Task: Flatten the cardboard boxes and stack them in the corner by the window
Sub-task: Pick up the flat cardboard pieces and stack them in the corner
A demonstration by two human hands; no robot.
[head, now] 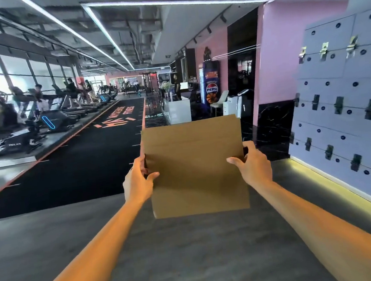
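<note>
- A flattened box is held upright in front of the person, above the grey floor, both arms stretched forward.
- The left hand grips the box's left edge about halfway up: thumb curled onto the near face, fingers wrapped round behind.
- The right hand grips the right edge at about the same height, thumb pressed on the near face, fingers hidden behind the card.
- The box's top edge shows two layers slightly offset, and a crease runs across the upper part.
- To the right stands a wall of grey lockers.
- To the left, treadmills line the windows beside a black track.
- Farther ahead stand a white counter and a Pepsi fridge.
</note>
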